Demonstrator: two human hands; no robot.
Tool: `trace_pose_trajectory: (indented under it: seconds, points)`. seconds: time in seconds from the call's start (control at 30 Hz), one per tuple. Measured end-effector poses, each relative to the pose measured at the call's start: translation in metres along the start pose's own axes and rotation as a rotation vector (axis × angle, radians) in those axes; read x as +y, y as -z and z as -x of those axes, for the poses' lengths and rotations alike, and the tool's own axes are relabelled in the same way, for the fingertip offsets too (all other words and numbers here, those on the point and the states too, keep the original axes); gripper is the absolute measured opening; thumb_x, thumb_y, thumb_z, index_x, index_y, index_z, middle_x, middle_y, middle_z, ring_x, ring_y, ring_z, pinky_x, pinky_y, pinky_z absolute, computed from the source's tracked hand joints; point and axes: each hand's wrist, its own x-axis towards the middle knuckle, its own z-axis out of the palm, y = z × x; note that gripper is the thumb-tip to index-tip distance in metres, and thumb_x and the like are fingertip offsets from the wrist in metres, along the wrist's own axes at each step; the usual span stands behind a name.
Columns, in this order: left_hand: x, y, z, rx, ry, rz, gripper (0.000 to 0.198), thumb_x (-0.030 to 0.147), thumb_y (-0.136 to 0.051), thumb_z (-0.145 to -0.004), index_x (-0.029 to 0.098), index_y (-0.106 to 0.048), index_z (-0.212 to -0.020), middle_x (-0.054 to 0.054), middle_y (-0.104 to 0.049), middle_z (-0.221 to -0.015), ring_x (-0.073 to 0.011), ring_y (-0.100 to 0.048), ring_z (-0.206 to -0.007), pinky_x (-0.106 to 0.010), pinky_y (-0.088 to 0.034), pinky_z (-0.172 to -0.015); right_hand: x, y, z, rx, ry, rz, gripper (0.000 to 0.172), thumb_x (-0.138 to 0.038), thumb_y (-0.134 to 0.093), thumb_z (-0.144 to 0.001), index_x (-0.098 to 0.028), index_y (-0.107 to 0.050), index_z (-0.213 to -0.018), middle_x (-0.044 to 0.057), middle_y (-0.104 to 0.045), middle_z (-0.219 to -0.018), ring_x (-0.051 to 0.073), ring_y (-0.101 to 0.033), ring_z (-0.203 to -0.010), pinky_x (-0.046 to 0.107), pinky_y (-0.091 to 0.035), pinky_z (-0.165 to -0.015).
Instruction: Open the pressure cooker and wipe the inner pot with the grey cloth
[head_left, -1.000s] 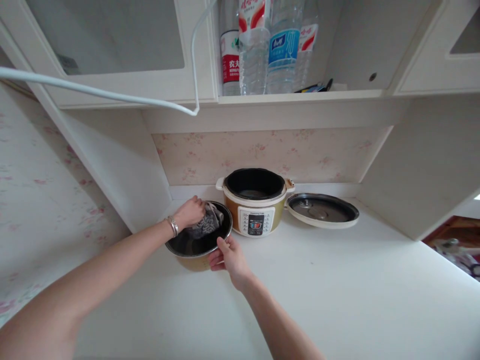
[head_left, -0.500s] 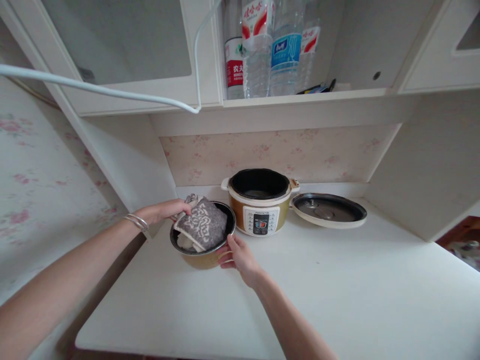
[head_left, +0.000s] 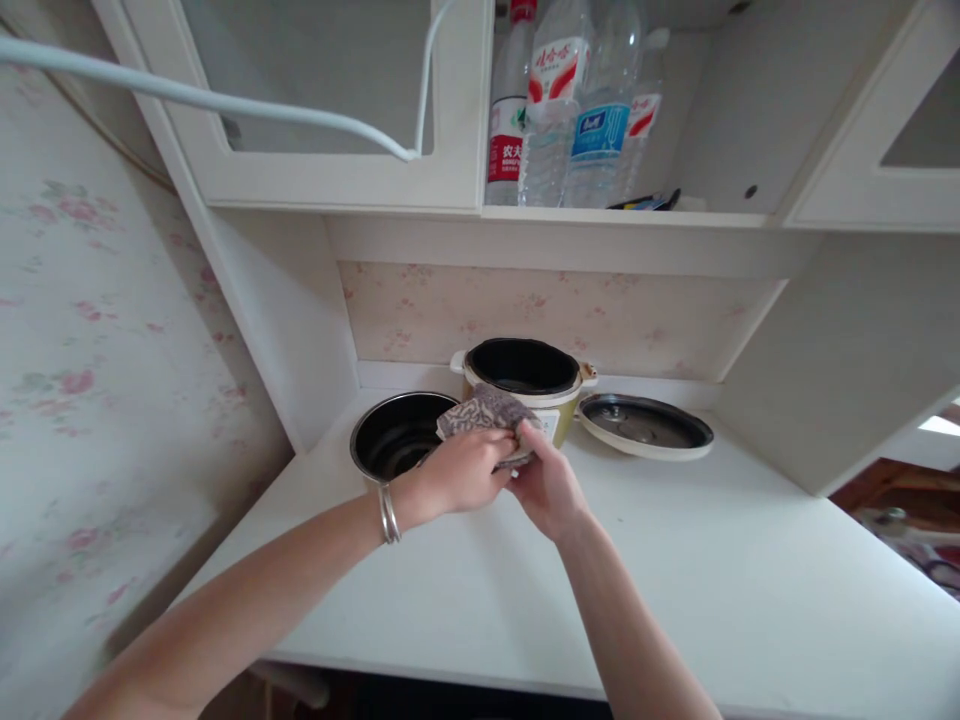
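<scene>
A grey-brown patterned cloth (head_left: 487, 410) is held between both hands, in front of the rice cooker. My left hand (head_left: 465, 470), with silver bangles at the wrist, is closed on the cloth's left and lower part. Gripping its right edge is my right hand (head_left: 549, 478), thumb on top. Left of the cloth stands the dark inner pot (head_left: 375, 440), its inside bare, its right rim partly behind the cloth and my left hand. The rice cooker (head_left: 566, 415) stands open at the back, its front panel mostly hidden by the cloth.
The cooker's round lid (head_left: 645, 428) lies inside up to the right of the cooker on the white counter (head_left: 480, 600). Overhead, plastic bottles (head_left: 551, 120) stand in an open cabinet. A white cable (head_left: 247, 108) hangs across the upper left.
The cloth has left the inner pot and moved right, in front of the cooker. My right hand has let go of the pot's rim and now grips the cloth too.
</scene>
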Motion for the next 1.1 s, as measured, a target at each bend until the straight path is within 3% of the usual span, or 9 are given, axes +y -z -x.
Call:
trace_pose_trajectory:
  seconds: [0.13,0.23,0.33,0.43,0.53,0.6,0.8,0.97,1.1]
  points:
    - [-0.001,-0.002,0.016,-0.164,-0.095,0.132,0.042,0.033,-0.053,-0.088,0.025,-0.054,-0.129,-0.005,-0.054,-0.134,-0.0223,-0.051,-0.121,-0.032,-0.036,-0.103,0.016,0.029,-0.001,0.182,-0.066,-0.004,0.020,-0.021,-0.071,-0.067,-0.015,-0.064,-0.084,0.004,-0.069,-0.078,0.016,-0.063,-0.066,0.026,-0.051,-0.057]
    - [-0.022,0.010,0.039,-0.151,-0.005,0.079,0.044,0.036,-0.052,-0.089,0.025,-0.052,-0.131,-0.005,-0.053,-0.136,-0.0217,-0.050,-0.121,-0.032,-0.035,-0.104,0.015,0.048,0.002,0.299,-0.048,-0.057,0.028,-0.017,-0.068,-0.065,-0.014,-0.064,-0.093,0.008,-0.071,-0.085,0.021,-0.067,-0.072,0.033,-0.055,-0.062]
    - [-0.063,0.028,0.070,-0.076,0.122,-0.014,0.038,0.034,-0.047,-0.091,0.023,-0.057,-0.126,-0.006,-0.058,-0.129,-0.0203,-0.053,-0.117,-0.032,-0.036,-0.103,0.005,0.064,0.008,0.365,0.100,-0.066,0.034,-0.020,-0.071,-0.064,-0.018,-0.064,-0.098,0.005,-0.071,-0.089,0.021,-0.068,-0.073,0.034,-0.057,-0.063]
    - [-0.115,0.044,0.104,-0.081,0.252,-0.112,0.038,0.039,-0.044,-0.092,0.022,-0.061,-0.121,-0.006,-0.057,-0.131,-0.0205,-0.052,-0.119,-0.035,-0.035,-0.106,0.000,0.078,0.012,0.397,0.220,-0.020,0.035,-0.022,-0.074,-0.062,-0.021,-0.064,-0.096,0.000,-0.070,-0.084,0.018,-0.067,-0.067,0.033,-0.057,-0.060]
    - [-0.156,0.052,0.132,-0.142,0.328,-0.141,0.039,0.040,-0.042,-0.092,0.023,-0.062,-0.121,-0.006,-0.056,-0.133,-0.0199,-0.050,-0.122,-0.035,-0.033,-0.107,0.012,0.084,0.008,0.405,0.283,0.039,0.041,-0.022,-0.076,-0.060,-0.022,-0.062,-0.099,-0.002,-0.069,-0.084,0.017,-0.065,-0.066,0.029,-0.055,-0.058]
    - [-0.172,0.052,0.143,-0.155,0.339,-0.150,0.038,0.039,-0.041,-0.093,0.025,-0.062,-0.121,-0.004,-0.058,-0.131,-0.0195,-0.048,-0.125,-0.036,-0.032,-0.109,0.027,0.082,0.002,0.395,0.309,0.070,0.047,-0.021,-0.077,-0.058,-0.023,-0.061,-0.102,-0.002,-0.068,-0.086,0.016,-0.065,-0.070,0.026,-0.054,-0.060]
    - [-0.175,0.043,0.148,-0.071,0.202,-0.189,0.031,0.034,-0.041,-0.095,0.024,-0.070,-0.098,-0.002,-0.069,-0.108,-0.0181,-0.052,-0.117,-0.035,-0.032,-0.108,0.087,0.060,-0.021,0.343,0.258,0.298,0.049,-0.034,-0.075,-0.061,-0.021,-0.061,-0.106,0.002,-0.068,-0.095,0.019,-0.064,-0.085,0.029,-0.052,-0.072]
    - [-0.159,0.033,0.154,0.039,0.168,-0.214,0.031,0.032,-0.039,-0.096,0.021,-0.068,-0.089,-0.003,-0.068,-0.091,-0.0171,-0.057,-0.096,-0.033,-0.041,-0.094,0.127,0.030,-0.028,0.391,0.207,0.530,0.050,-0.041,-0.070,-0.069,-0.029,-0.058,-0.116,0.001,-0.065,-0.113,0.020,-0.057,-0.107,0.035,-0.043,-0.095]
    - [-0.143,0.018,0.160,0.159,0.188,-0.272,0.029,0.034,-0.041,-0.096,0.021,-0.067,-0.090,-0.003,-0.067,-0.088,-0.0179,-0.055,-0.091,-0.034,-0.041,-0.090,0.148,0.010,-0.022,0.397,0.168,0.553,0.053,-0.044,-0.066,-0.074,-0.032,-0.053,-0.124,0.002,-0.061,-0.120,0.021,-0.052,-0.116,0.037,-0.038,-0.102]
